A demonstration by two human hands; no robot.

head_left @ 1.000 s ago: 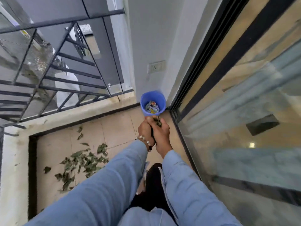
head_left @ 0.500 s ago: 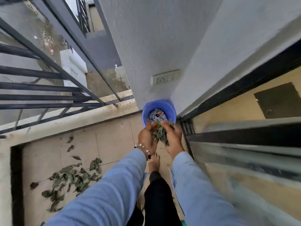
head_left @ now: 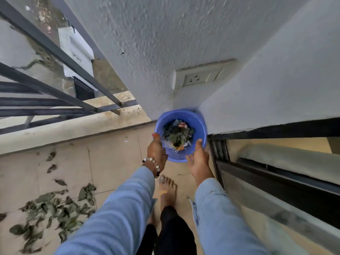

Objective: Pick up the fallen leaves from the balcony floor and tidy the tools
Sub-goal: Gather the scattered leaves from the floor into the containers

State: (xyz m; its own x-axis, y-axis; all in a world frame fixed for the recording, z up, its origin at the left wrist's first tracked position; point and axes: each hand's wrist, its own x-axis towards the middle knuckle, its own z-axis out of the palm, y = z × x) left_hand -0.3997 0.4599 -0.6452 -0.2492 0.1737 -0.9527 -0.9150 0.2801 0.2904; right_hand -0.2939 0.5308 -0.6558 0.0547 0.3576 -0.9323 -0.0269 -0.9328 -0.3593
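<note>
A blue plastic bin (head_left: pixel 201 126) stands in the balcony corner against the wall, holding scraps of litter and dark green leaves (head_left: pixel 176 138). My left hand (head_left: pixel 156 150), with a bead bracelet at the wrist, hovers over the bin's near left rim, fingers straight and empty. My right hand (head_left: pixel 198 159) is spread open just over the near right rim, holding nothing. A pile of fallen leaves (head_left: pixel 53 212) lies on the tiled floor at lower left, with a few stray leaves (head_left: pixel 51 162) nearer the kerb.
A dark metal railing (head_left: pixel 55 92) on a concrete kerb runs along the left. A sliding door track and frame (head_left: pixel 257 173) borders the right. A wall socket (head_left: pixel 200 76) sits above the bin. My bare foot (head_left: pixel 167 192) stands just behind the bin.
Both hands held a bunch of leaves over the bin; they have parted and opened, and the leaves now lie inside the bin. The view has closed in on the corner.
</note>
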